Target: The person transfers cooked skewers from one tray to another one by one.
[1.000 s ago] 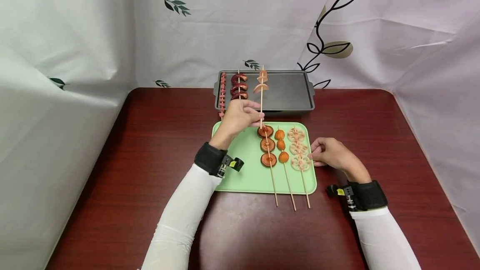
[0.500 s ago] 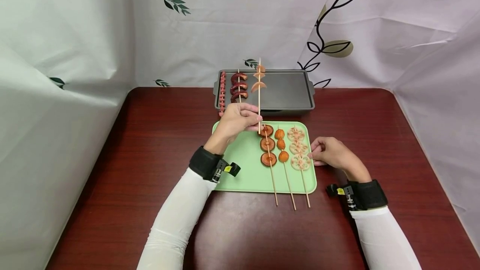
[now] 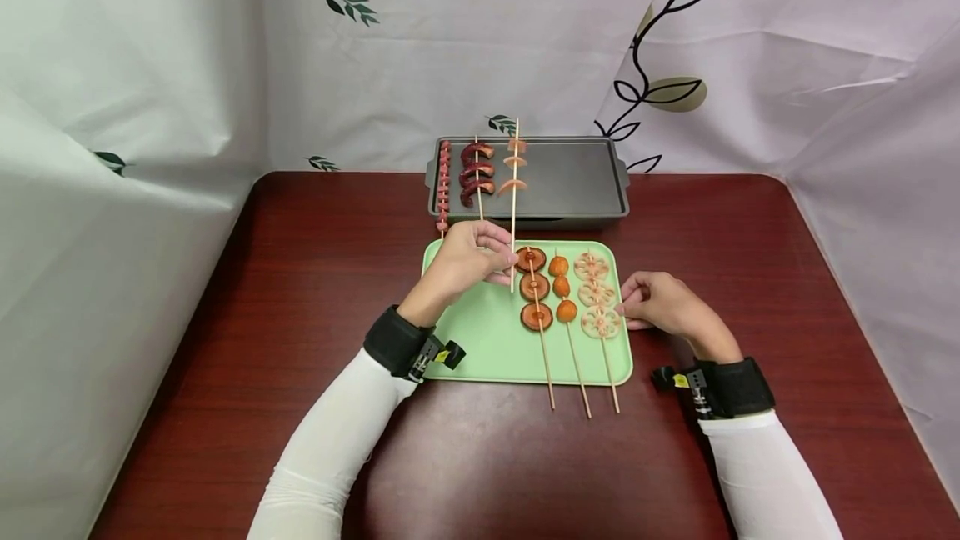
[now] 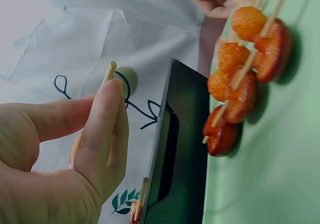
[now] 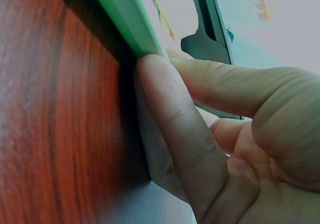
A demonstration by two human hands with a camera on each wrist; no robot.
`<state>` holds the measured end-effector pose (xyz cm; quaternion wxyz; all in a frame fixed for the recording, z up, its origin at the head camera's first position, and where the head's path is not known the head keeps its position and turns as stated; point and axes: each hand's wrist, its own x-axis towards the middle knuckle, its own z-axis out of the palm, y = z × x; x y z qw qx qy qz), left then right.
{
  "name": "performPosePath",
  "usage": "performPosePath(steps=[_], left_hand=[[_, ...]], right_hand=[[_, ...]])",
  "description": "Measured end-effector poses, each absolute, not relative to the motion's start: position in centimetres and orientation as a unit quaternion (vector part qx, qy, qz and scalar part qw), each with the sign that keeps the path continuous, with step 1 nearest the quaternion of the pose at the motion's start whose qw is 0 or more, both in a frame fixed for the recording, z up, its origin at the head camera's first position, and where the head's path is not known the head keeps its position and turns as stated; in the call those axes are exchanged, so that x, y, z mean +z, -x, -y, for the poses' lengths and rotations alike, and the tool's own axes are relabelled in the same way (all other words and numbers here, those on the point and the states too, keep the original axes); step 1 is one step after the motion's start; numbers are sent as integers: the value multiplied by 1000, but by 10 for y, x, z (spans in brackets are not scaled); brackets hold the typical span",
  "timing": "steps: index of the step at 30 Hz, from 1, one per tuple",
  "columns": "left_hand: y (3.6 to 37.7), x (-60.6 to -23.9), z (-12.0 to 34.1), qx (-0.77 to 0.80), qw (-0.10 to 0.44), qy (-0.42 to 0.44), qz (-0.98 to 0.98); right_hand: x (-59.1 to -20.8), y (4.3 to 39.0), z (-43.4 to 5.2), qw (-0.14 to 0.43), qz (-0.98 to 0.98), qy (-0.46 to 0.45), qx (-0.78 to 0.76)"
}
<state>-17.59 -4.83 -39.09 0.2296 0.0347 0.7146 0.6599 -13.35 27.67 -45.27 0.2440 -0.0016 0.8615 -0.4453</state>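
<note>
We see a dark red table (image 3: 225, 340) with a black griddle pan (image 3: 577, 182) at 12 o'clock and a green tray (image 3: 487, 340) just in front of it, toward 6 o'clock. Our right hand (image 3: 663, 307) rests at the tray's 3 o'clock edge; the right wrist view shows its curled fingers (image 5: 170, 109) pressed against the tray rim, thumb side above, so it grips the rim. Our left hand (image 3: 465, 261) hovers over the tray's 11 o'clock corner and pinches a pale skewer (image 3: 513, 198) between thumb and fingertips. The grip sits low on the stick: only a short bare end pokes out toward 6 o'clock, while the long part runs up toward 12 o'clock over the pan. Its 3 pale orange slices (image 3: 513, 163) sit well above the fingers, over the pan's left part. The left wrist view shows the stick's blunt end (image 4: 110, 69) just past the fingertip.

On the pan, at 9 o'clock of the held stick, lie 2 more skewers: 1 of dark red curved pieces (image 3: 476, 169) and 1 of small reddish bits (image 3: 444, 177). On the tray lie 3 skewers side by side: mushroom caps (image 3: 534, 286), orange balls (image 3: 561, 286) and lotus root slices (image 3: 596, 294), their sticks reaching past the tray's 6 o'clock edge.
</note>
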Motion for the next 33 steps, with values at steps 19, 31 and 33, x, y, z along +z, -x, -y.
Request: performPosePath(steps=[19,31,33], left_hand=[[141,-410,51,662,263,-68,-698],[121,-421,54,656,289,-56,-695],[118,-424,55,652,298,-59,-694]], right_hand=[[-453,133,-277,248,-858,-5,-451],[-453,133,-276,246,-854,-5,-458],[-452,133,-276,246,-853,-6,-460]])
